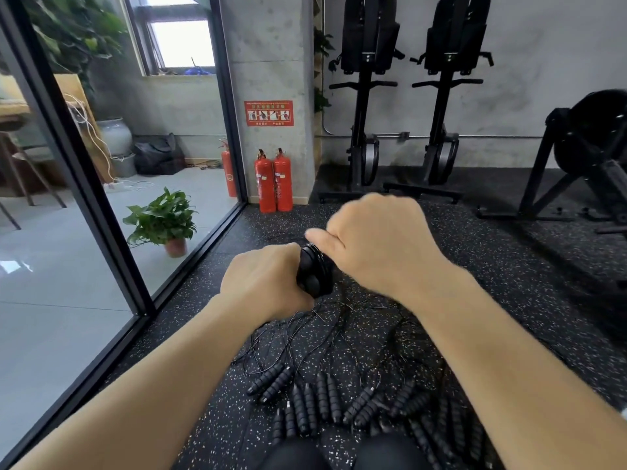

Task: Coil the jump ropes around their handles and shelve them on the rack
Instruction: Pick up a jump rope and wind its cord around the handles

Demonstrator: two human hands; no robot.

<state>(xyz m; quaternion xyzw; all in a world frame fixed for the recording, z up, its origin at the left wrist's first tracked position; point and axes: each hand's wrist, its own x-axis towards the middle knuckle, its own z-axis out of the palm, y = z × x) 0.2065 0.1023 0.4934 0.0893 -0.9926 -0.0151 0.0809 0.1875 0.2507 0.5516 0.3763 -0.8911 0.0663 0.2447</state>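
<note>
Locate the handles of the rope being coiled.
Head view, centre: the black handles are gripped in the left hand, with the right hand close on their right, raised above the loose jump ropes on the floor.

One view only, worn on the head, wide-angle. We look forward and down over both forearms, which run in from the bottom corners. Left hand [268, 276] and right hand [380, 239] sit mid-frame, close to the lens, with the coiled jump rope [314, 269] between them. The loose jump ropes [339, 398] lie right below us on the speckled rubber floor [492, 266], near the bottom edge. We face a concrete pillar [271, 62] with two red fire extinguishers [273, 181] at its foot, farther off. A glass partition [51, 249] runs along our left. Two upright black exercise machines [363, 106] stand against the far wall, upper right. Straight edges bow outward near the frame borders.
</note>
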